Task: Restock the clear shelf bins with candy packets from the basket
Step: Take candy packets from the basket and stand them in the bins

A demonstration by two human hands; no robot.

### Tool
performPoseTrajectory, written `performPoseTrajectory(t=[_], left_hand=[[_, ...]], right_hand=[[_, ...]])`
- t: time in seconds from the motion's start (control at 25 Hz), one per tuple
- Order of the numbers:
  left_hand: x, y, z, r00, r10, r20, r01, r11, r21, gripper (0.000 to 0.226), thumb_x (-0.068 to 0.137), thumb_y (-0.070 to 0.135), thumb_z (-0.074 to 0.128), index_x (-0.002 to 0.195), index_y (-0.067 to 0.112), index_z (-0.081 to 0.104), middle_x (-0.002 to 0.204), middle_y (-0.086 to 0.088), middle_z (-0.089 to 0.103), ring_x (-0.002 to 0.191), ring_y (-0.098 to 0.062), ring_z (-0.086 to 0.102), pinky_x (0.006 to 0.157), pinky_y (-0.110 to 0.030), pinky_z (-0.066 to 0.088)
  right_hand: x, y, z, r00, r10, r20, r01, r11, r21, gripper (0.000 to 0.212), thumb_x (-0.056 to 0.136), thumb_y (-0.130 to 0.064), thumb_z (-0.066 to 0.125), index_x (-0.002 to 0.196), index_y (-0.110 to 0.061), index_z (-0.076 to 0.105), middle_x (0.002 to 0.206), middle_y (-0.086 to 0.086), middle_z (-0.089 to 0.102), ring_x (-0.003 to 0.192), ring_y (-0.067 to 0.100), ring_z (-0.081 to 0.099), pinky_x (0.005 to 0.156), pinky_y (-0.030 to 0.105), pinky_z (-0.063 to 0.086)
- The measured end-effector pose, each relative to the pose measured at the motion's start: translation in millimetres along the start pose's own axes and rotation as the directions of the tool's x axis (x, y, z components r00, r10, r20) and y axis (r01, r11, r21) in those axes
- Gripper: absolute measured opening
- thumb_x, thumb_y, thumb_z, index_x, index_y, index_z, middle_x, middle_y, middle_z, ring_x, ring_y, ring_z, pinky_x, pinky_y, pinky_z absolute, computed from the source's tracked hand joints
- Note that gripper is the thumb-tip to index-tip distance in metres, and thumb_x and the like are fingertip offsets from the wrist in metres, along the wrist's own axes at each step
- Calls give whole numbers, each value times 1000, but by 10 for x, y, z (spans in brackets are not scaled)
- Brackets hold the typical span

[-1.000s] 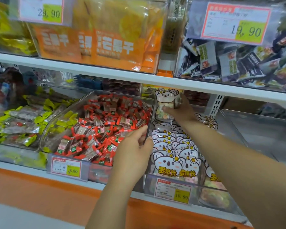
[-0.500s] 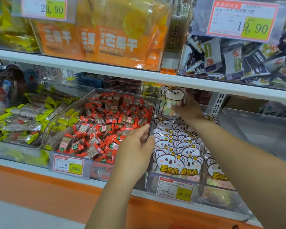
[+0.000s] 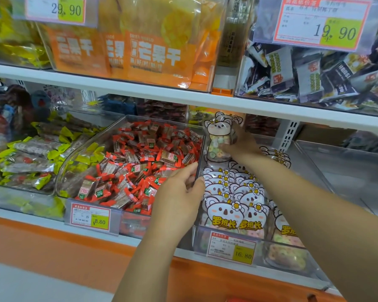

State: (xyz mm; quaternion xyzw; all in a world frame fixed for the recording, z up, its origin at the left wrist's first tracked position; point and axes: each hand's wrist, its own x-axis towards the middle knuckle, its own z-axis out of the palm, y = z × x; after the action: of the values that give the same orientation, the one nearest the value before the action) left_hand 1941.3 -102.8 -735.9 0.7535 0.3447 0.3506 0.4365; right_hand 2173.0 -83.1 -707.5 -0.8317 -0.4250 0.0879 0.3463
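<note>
At the left, a curved clear plastic bin (image 3: 74,168) holds small red-wrapped candies (image 3: 140,162). The left hand (image 3: 179,195) pinches the thin clear wall (image 3: 200,153) between this bin and the next clear bin (image 3: 312,171), which holds rows of koala-printed candy packets (image 3: 225,212). At its back the right hand (image 3: 242,147) holds 1 upright koala packet of pastel rings (image 3: 217,138), fingers curled round it.
</note>
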Motion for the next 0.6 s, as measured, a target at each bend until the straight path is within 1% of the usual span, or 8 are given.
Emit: performPoseTrajectory(t=[0.08, 0.12, 0.16, 0.24, 0.36, 0.44, 0.52, 0.6], left_hand=[[-4, 6, 1, 1000, -2, 3, 2, 1000, 0, 44, 99, 30, 52, 143, 32, 47, 136, 20, 53, 105, 11, 46, 71, 11, 31], [-6, 8, 2, 1000, -2, 5, 2, 1000, 2, 44, 99, 30, 53, 143, 31, 47, 136, 20, 53, 105, 11, 46, 72, 11, 31], [-6, 11, 2, 1000, -2, 4, 2, 1000, 4, 45, 99, 30, 53, 143, 31, 47, 136, 20, 53, 105, 11, 46, 72, 10, 32], [-7, 9, 1, 1000, -5, 1, 5, 1000, 6, 45, 99, 30, 53, 143, 31, 47, 136, 20, 53, 106, 11, 47, 74, 8, 32], [-14, 15, -2, 1000, -7, 11, 7, 1000, 13, 45, 99, 30, 52, 144, 32, 47, 137, 19, 53, 107, 10, 47, 75, 6, 31], [-19, 19, -5, 1000, -8, 18, 8, 1000, 10, 45, 99, 30, 52, 144, 32, 47, 137, 19, 53, 107, 11, 46, 74, 7, 31], [-14, 19, -10, 1000, -2, 13, 2, 1000, 4, 45, 99, 30, 52, 144, 32, 47, 136, 19, 54, 108, 10, 46, 76, 5, 31], [-7, 8, -8, 1000, -5, 16, 5, 1000, 2, 44, 99, 30, 53, 143, 32, 48, 134, 21, 54, 109, 9, 47, 77, 2, 32]], right_hand=[[-39, 31, 30, 998, 18, -65, -14, 998, 64, 85, 86, -29, 68, 153, -30, 16, 128, 9, 54, 110, 27, 57, 84, 33, 49], [-77, 48, 28, 993, 49, -107, -34, 989, 143, 83, 85, -25, 68, 152, -28, 19, 121, 5, 57, 106, 24, 58, 78, 30, 50], [-108, 62, 23, 985, 96, -144, -60, 970, 236, 77, 85, -23, 68, 149, -26, 25, 117, 1, 58, 104, 22, 59, 72, 27, 48], [-141, 68, 22, 977, 149, -154, -91, 938, 333, 59, 84, -23, 67, 138, -21, 42, 118, -4, 60, 106, 19, 59, 73, 26, 44], [-143, 53, 73, 991, 86, -104, -55, 961, 270, 31, 86, -20, 65, 116, -21, 57, 109, -8, 61, 96, 16, 57, 76, 25, 41], [-130, 39, 93, 992, 72, -104, -43, 964, 264, 35, 86, -21, 65, 120, -19, 56, 110, -7, 61, 96, 16, 58, 77, 27, 43], [-128, 32, 68, 991, 86, -104, -56, 962, 267, 53, 84, -27, 67, 132, -17, 48, 123, -1, 63, 103, 23, 63, 83, 34, 52], [-163, 17, 5, 990, 105, -95, -76, 960, 269, 64, 86, -29, 66, 142, -19, 39, 135, 0, 57, 109, 23, 62, 84, 34, 52]])
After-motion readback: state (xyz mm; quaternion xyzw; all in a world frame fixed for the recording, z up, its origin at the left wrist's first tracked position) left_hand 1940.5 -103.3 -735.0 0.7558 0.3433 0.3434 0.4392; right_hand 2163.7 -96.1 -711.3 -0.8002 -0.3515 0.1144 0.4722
